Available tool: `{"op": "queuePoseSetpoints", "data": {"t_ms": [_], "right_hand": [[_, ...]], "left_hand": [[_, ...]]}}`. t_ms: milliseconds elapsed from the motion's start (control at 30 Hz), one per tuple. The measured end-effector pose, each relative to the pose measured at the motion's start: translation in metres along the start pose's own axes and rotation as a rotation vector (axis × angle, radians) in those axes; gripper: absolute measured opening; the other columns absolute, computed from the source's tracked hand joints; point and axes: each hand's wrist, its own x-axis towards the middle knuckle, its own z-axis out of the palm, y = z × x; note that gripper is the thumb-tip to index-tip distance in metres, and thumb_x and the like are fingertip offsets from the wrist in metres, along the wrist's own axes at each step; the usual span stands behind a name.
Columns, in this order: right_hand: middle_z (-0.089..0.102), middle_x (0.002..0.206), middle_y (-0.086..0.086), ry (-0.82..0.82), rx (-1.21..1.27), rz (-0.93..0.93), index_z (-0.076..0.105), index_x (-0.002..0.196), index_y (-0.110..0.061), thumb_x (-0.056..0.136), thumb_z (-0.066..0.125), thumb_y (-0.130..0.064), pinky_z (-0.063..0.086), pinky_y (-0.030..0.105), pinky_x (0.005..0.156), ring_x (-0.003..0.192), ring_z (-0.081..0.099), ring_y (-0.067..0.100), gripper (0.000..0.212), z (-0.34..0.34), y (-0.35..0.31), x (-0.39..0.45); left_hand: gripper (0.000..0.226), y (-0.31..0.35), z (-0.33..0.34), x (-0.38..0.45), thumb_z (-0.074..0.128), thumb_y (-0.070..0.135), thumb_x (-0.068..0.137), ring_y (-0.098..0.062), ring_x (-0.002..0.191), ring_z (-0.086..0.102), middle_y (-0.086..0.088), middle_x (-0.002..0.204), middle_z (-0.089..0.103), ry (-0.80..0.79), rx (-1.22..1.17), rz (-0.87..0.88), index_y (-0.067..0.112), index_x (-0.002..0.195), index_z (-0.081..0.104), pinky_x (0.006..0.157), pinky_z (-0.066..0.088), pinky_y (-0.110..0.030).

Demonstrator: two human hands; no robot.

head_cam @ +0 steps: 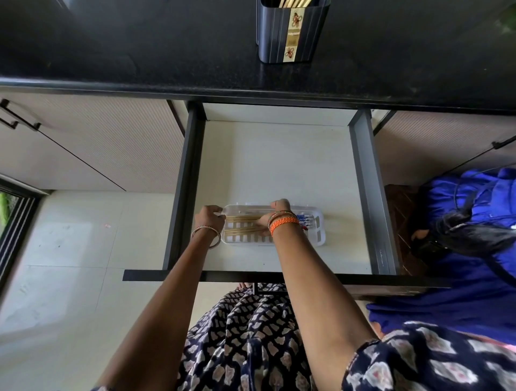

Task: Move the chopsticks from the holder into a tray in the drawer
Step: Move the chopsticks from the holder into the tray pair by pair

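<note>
A clear plastic tray (318, 237) lies near the front of the open white drawer (279, 167). Several wooden chopsticks (241, 223) with blue patterned ends lie lengthwise in it. My left hand (210, 216) is at the tray's left end, fingers curled against the chopstick tips. My right hand (275, 216) rests over the tray's middle, fingers bent down onto the chopsticks; I cannot tell whether it grips them. The dark holder (290, 33) stands on the black counter above, with more chopsticks (293, 2) sticking out of it.
The black counter (139, 55) runs across the top. The drawer has dark side rails (184, 181) and a dark front edge. A blue bag (474, 223) sits on the floor to the right. Cabinet fronts with handles flank the drawer.
</note>
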Motion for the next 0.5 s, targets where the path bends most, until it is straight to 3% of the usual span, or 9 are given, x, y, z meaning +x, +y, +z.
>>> {"op": "queuePoseSetpoints", "data": {"t_ms": [100, 200, 300, 367, 400, 433, 500], "right_hand": [[0.009, 0.160, 0.011, 0.073, 0.114, 0.178, 0.027, 0.148, -0.009, 0.099, 0.029, -0.021, 0.014, 0.041, 0.122, 0.147, 0.013, 0.031, 0.051, 0.004, -0.009, 0.007], [0.006, 0.159, 0.014, 0.089, 0.158, 0.197, 0.027, 0.147, -0.007, 0.094, 0.034, -0.018, 0.011, 0.049, 0.121, 0.147, 0.009, 0.035, 0.055, -0.001, -0.012, 0.006], [0.020, 0.152, 0.017, 0.056, 0.118, 0.140, 0.031, 0.140, -0.004, 0.088, 0.036, -0.010, 0.025, 0.048, 0.116, 0.138, 0.027, 0.039, 0.053, -0.002, -0.020, -0.009], [0.044, 0.114, 0.017, 0.003, 0.037, 0.039, 0.047, 0.115, -0.002, 0.087, 0.036, -0.011, 0.042, 0.036, 0.089, 0.093, 0.050, 0.032, 0.031, 0.006, -0.040, -0.021], [0.048, 0.091, 0.014, -0.062, 0.046, -0.019, 0.049, 0.092, -0.004, 0.087, 0.036, -0.012, 0.042, 0.033, 0.073, 0.072, 0.046, 0.025, 0.017, 0.016, -0.055, -0.026], [0.047, 0.073, 0.012, -0.115, 0.045, -0.096, 0.046, 0.076, -0.006, 0.088, 0.035, -0.011, 0.040, 0.031, 0.064, 0.062, 0.043, 0.022, 0.016, 0.027, -0.074, -0.031], [0.050, 0.052, 0.007, -0.212, 0.002, -0.310, 0.044, 0.064, -0.008, 0.089, 0.039, -0.005, 0.041, 0.027, 0.054, 0.052, 0.044, 0.017, 0.026, 0.055, -0.119, -0.044]], "left_hand": [[0.027, -0.001, 0.000, 0.002, 0.058, 0.004, 0.085, -0.037, 0.100, 0.064, -0.022, 0.112, 0.067, -0.011, 0.008, 0.003, 0.003, 0.111, 0.064, 0.094, 0.052, -0.041], [0.028, 0.001, -0.001, 0.002, 0.056, 0.003, 0.085, -0.036, 0.101, 0.063, -0.022, 0.112, 0.067, -0.018, 0.035, 0.020, 0.003, 0.111, 0.064, 0.094, 0.051, -0.038], [0.031, 0.008, -0.004, -0.003, 0.052, 0.002, 0.085, -0.036, 0.107, 0.061, -0.022, 0.115, 0.065, 0.007, 0.044, 0.016, 0.005, 0.113, 0.064, 0.095, 0.047, -0.035], [0.035, 0.026, -0.010, -0.005, 0.048, -0.002, 0.084, -0.036, 0.110, 0.059, -0.022, 0.116, 0.065, 0.042, 0.039, 0.073, 0.005, 0.115, 0.062, 0.096, 0.046, -0.035], [0.037, 0.040, -0.013, -0.004, 0.045, -0.004, 0.083, -0.035, 0.110, 0.060, -0.021, 0.117, 0.065, 0.063, 0.018, 0.132, 0.005, 0.114, 0.062, 0.096, 0.046, -0.034], [0.038, 0.060, -0.019, 0.000, 0.044, -0.005, 0.082, -0.034, 0.110, 0.060, -0.020, 0.117, 0.065, 0.085, -0.012, 0.201, 0.005, 0.114, 0.061, 0.095, 0.046, -0.034], [0.038, 0.110, -0.033, 0.007, 0.044, -0.007, 0.082, -0.031, 0.111, 0.061, -0.018, 0.117, 0.066, 0.138, -0.053, 0.381, 0.003, 0.114, 0.061, 0.093, 0.045, -0.027]]}}
